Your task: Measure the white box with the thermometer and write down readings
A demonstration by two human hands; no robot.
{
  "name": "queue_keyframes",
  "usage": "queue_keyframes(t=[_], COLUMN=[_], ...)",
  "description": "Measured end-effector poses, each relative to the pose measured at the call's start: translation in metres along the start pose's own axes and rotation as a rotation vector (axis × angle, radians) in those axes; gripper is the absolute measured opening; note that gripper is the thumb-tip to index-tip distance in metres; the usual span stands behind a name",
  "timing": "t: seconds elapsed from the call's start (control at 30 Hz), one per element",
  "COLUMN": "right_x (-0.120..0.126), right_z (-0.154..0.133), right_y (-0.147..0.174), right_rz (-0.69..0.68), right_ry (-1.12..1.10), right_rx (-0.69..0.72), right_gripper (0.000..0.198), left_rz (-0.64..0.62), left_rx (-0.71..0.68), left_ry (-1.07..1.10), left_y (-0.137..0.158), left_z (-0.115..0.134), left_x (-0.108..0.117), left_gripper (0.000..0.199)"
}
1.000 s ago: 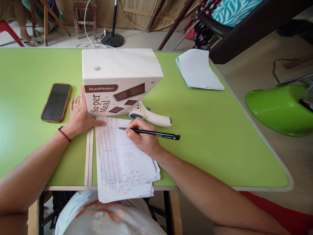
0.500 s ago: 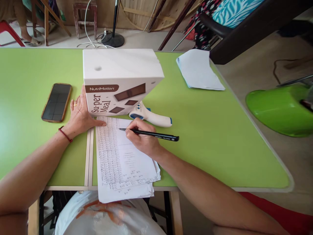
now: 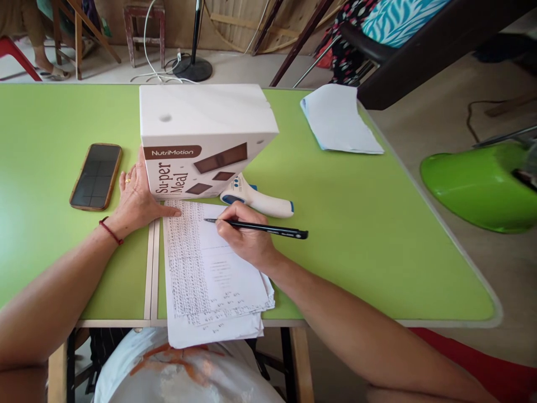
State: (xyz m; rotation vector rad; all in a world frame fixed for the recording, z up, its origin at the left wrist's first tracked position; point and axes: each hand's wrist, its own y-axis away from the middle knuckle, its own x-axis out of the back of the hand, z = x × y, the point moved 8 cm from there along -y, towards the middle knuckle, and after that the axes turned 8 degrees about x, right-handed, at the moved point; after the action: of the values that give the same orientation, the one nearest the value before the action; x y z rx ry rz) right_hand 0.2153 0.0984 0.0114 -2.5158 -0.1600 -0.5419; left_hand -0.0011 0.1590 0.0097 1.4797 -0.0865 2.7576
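Note:
My right hand (image 3: pixel 245 232) pinches a black pen (image 3: pixel 272 228), its tip at the upper part of the top sheet. Rows of small handwriting fill the left side of that paper stack (image 3: pixel 235 280), whose near end overhangs the table edge. My left hand (image 3: pixel 140 196) lies spread on the table, fingers along the left side of a white box (image 3: pixel 210 115) marked NutriMotion, thumb on the paper's top left corner. Some left fingertips are hidden behind the box. A white and blue infrared thermometer (image 3: pixel 260 200) lies between the box and my right hand.
A phone (image 3: pixel 96 176) in a brown-edged case lies left of my left hand on the green table (image 3: pixel 356 240). Folded papers (image 3: pixel 342 120) rest at the far right corner. Beyond the table's right edge is a green plastic object (image 3: pixel 474 187). A person's leg (image 3: pixel 36 33) shows at the far left.
The view has shifted very slightly. My right hand and the pen have barely moved, and my left hand stays in place by the box.

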Motion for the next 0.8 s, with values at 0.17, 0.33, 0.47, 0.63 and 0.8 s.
queue_keyframes(t=[0.17,0.33,0.47,0.63,0.8], right_x=[0.0000,0.0003,0.0019,0.0015,0.0005], right_z=[-0.0035,-0.0034,0.0000,0.0010,-0.0008], right_y=[-0.0016,-0.0018,-0.0001,0.0000,-0.0014], right_rz=[0.004,0.004,0.015,0.005,-0.004], right_ry=[-0.013,0.001,0.017,0.021,0.020], right_rx=[0.015,0.003,-0.023,-0.017,-0.003], right_gripper=[0.016,0.015,0.016,0.017,0.016], left_rz=[-0.002,-0.023,-0.013,-0.007,-0.002], left_rx=[0.004,0.017,0.010,0.007,0.000], left_ry=[0.000,-0.002,-0.001,-0.006,-0.001], left_y=[-0.0002,0.0000,-0.0001,-0.0006,-0.0006], left_z=[-0.0007,0.0012,0.0011,-0.0012,-0.0003], left_x=[-0.0006,0.0000,0.0007,-0.0005,0.0002], left_gripper=[0.129,0.129,0.126,0.124,0.127])
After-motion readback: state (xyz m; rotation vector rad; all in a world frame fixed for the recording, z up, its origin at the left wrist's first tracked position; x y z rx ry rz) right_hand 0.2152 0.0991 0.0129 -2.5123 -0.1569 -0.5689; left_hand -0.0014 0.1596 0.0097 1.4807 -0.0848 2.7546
